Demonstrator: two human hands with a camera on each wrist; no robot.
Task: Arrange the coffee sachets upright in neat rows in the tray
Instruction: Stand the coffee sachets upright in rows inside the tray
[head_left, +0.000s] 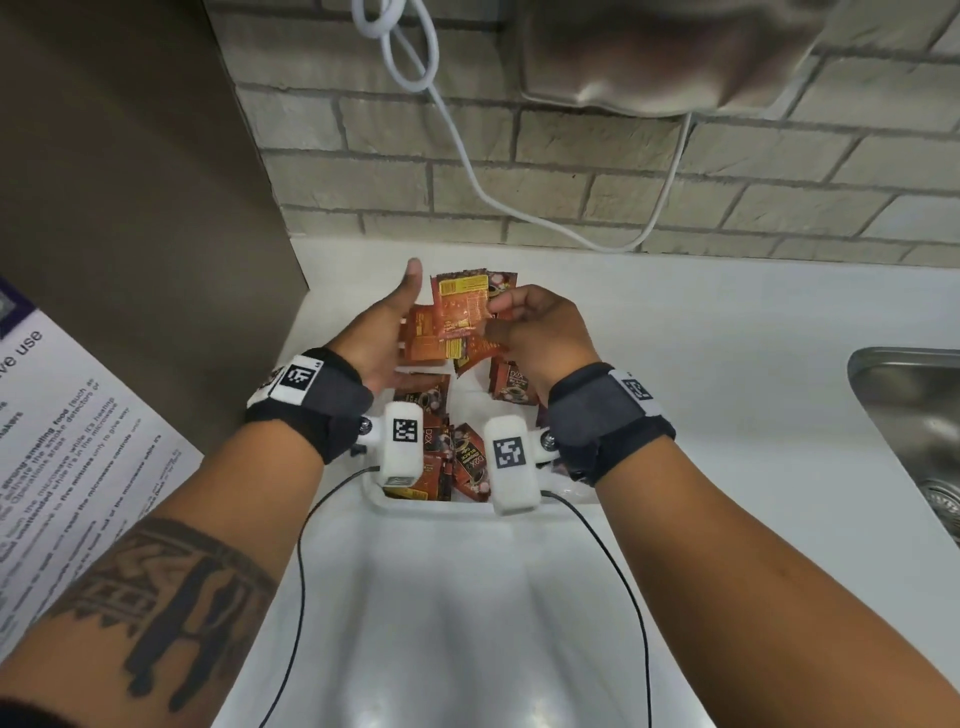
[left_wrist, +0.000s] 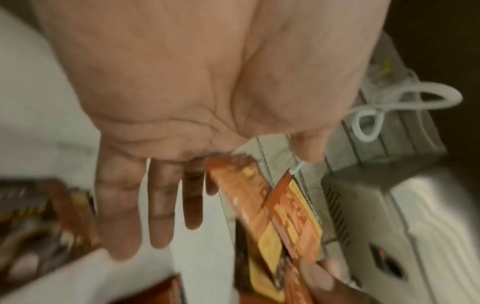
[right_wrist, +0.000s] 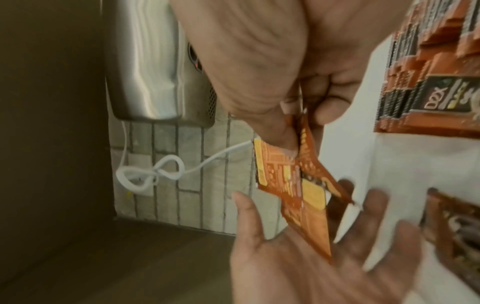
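White countertop (head_left: 675, 364) ran under a brick-tiled wall (head_left: 571, 156), with a steel sink (head_left: 909, 395) at the right and a loose white cable (head_left: 467, 166) hanging down. From the head view, the right hand (head_left: 540, 332) pinched a fan of coffee sachets (head_left: 462, 312) above the white tray (head_left: 431, 506), where more sachets (head_left: 462, 457) lay jumbled, none in rows. The left hand (head_left: 379, 332) stood beside the fan, fingers straight, gripping nothing.

The left wrist view, blurred, showed the left palm (left_wrist: 182, 82) spread, the held sachets (left_wrist: 283, 222) just beside its fingers (left_wrist: 161, 205).

The right wrist view showed thumb and fingers (right_wrist: 285, 127) pinching the sachets (right_wrist: 293, 185) at one edge, crossed askew, over the waiting left hand (right_wrist: 311, 257). A metal wall dryer (right_wrist: 155, 72) hung behind. With so slight an edge pinch, the splayed sachets could probably slip apart and drop flat into the tray.
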